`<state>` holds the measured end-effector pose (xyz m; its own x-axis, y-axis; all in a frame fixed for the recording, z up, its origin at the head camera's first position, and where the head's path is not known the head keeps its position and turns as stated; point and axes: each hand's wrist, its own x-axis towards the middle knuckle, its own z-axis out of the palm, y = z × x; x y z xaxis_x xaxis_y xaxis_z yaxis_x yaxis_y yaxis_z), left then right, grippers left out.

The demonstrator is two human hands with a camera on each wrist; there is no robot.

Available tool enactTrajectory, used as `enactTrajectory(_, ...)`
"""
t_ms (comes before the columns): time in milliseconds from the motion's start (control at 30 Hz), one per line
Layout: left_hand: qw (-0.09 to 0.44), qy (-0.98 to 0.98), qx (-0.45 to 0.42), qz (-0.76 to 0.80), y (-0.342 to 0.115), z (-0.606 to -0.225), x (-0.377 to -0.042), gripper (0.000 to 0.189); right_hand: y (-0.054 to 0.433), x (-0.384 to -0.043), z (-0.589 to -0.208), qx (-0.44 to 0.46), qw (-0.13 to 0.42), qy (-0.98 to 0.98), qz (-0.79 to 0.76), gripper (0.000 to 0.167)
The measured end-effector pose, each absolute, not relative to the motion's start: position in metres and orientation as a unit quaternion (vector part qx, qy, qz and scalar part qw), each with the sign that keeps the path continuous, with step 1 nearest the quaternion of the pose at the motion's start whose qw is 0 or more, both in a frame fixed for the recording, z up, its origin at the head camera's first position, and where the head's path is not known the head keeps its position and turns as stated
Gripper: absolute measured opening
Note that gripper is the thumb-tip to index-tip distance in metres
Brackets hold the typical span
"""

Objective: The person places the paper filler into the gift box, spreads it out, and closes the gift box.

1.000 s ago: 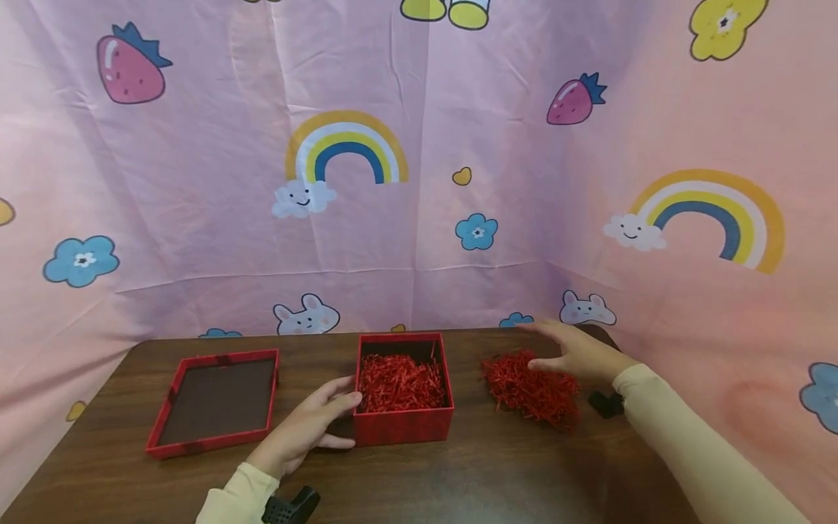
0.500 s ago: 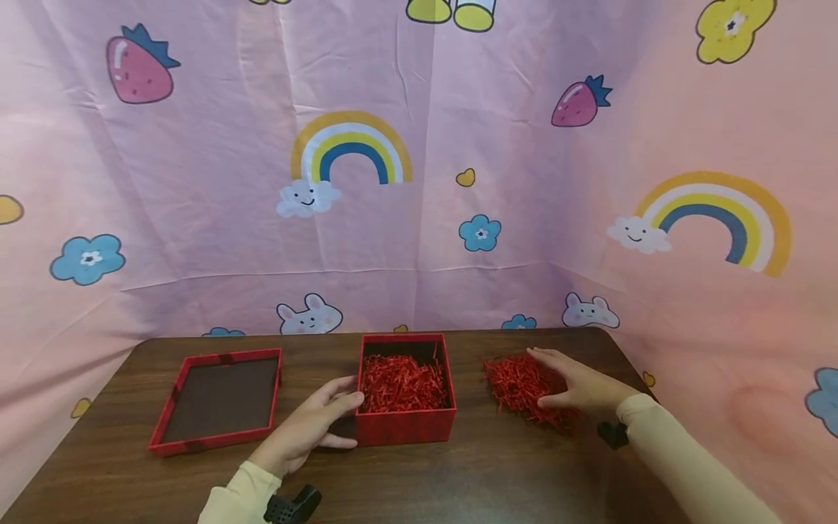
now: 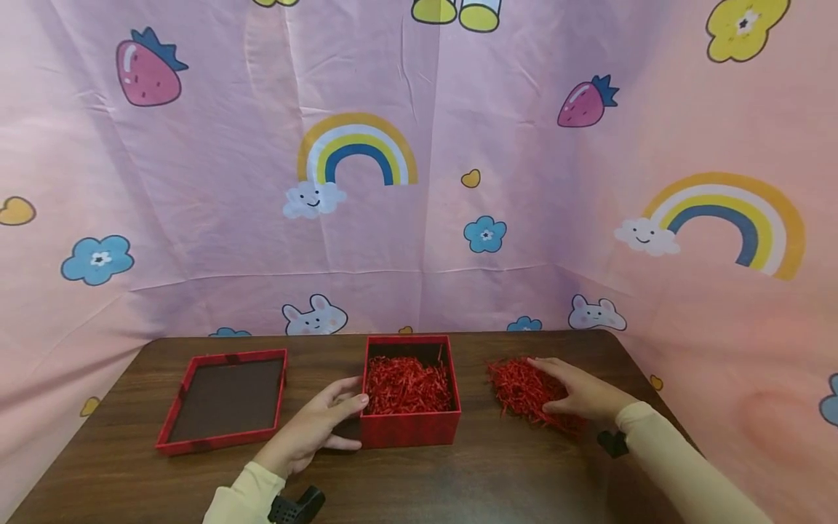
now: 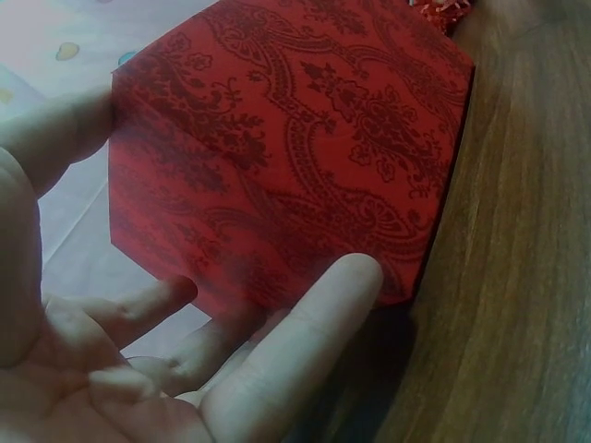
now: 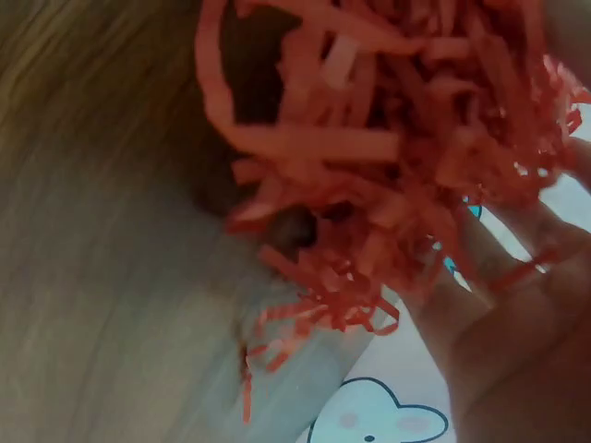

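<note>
The box stood on the table with red shreds inside; the left hand, fingers spread, touched the box's left side; to the right of the box, the right hand, thumb and fingers apart, was at a loose pile of shreds; left of the box lay the lid, dark inside up; behind the box hung a printed cloth.

place: screened-off table corner, room type unclear | signs: cartoon-print cloth behind wood-grain table
</note>
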<state>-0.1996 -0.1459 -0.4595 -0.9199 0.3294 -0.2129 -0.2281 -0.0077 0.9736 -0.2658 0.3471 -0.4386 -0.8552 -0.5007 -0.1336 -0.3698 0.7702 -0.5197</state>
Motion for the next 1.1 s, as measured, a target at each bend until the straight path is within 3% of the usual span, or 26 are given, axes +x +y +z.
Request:
enactTrajectory(200, 0.195, 0.675, 0.034, 0.711, -0.146, -0.459, -0.200, 0.072, 0.340, -0.270, -0.439, -0.267, 0.091, 0.939, -0.199, 0.059)
enactTrajectory(433, 0.193, 0.675, 0.031, 0.711, -0.146, -0.458, -0.200, 0.072, 0.337, -0.275, -0.438, -0.308, 0.059, 0.933, -0.178, 0.042)
enactTrajectory(1100, 0.195, 0.677, 0.036, 0.708, -0.147, -0.460, -0.200, 0.072, 0.346, -0.272, -0.416, -0.273, 0.043, 0.940, -0.199, 0.034)
